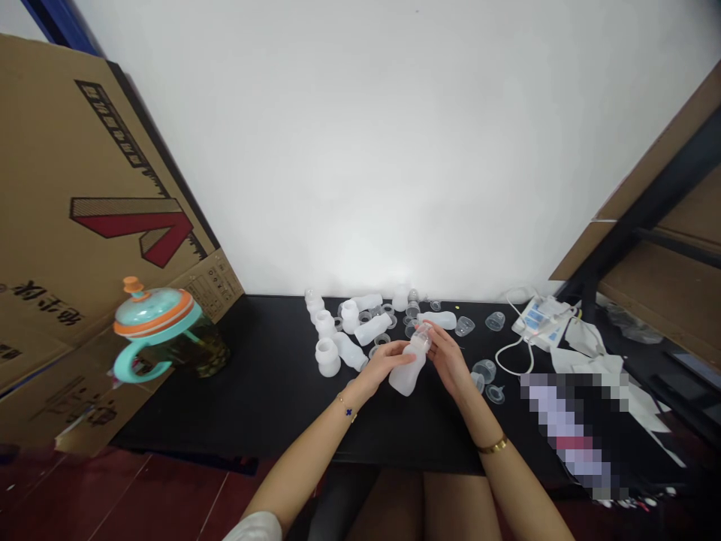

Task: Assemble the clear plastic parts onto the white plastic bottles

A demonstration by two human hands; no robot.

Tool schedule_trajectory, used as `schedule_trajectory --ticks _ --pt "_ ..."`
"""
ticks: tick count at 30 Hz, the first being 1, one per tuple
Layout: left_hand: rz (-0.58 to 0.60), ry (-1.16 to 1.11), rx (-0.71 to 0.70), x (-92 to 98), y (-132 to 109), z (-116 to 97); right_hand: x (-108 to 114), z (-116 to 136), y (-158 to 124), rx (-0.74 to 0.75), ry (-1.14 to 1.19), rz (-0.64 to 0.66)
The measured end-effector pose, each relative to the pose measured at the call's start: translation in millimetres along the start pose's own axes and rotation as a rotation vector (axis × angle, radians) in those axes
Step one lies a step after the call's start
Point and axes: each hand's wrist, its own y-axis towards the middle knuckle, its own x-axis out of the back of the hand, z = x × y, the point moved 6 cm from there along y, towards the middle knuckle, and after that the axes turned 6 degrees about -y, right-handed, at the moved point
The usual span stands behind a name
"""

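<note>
A translucent white baby bottle [406,374] is tilted between my two hands above the black table. Wrapped round its body is my left hand [384,362]. My right hand [444,353] has its fingers closed on the clear cap [421,338] at the bottle's upper end. Behind and to the left lie several loose bottles, among them an upright open bottle [327,358] and one on its side [372,329]. Clear caps [483,370] and a clear nipple [495,394] rest on the table to the right of my right hand.
At the left stands a large teal-and-orange lidded jug [158,330] beside cardboard boxes [67,188]. A white power strip [544,321] with a looped cable, crumpled papers [589,353] and a pixelated object [568,428] lie on the right. A white wall [394,150] backs the black table [259,406].
</note>
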Motion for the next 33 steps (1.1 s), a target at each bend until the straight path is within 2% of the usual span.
schedule_trajectory --ticks 11,22,28,33 --pt "-0.019 -0.033 0.001 1.3 2.1 2.8 -3.0 7.1 -3.6 0.093 -0.025 -0.017" --pt "-0.085 -0.089 -0.064 9.7 4.4 -0.3 -14.5 5.7 -7.0 0.08 -0.099 0.083" --pt "-0.086 -0.117 -0.113 8.9 4.2 -2.8 -16.0 4.5 -6.8 0.047 -0.089 0.09" --pt "-0.077 -0.13 -0.089 7.8 3.3 -2.2 -16.2 5.2 -7.3 0.056 -0.091 0.094"
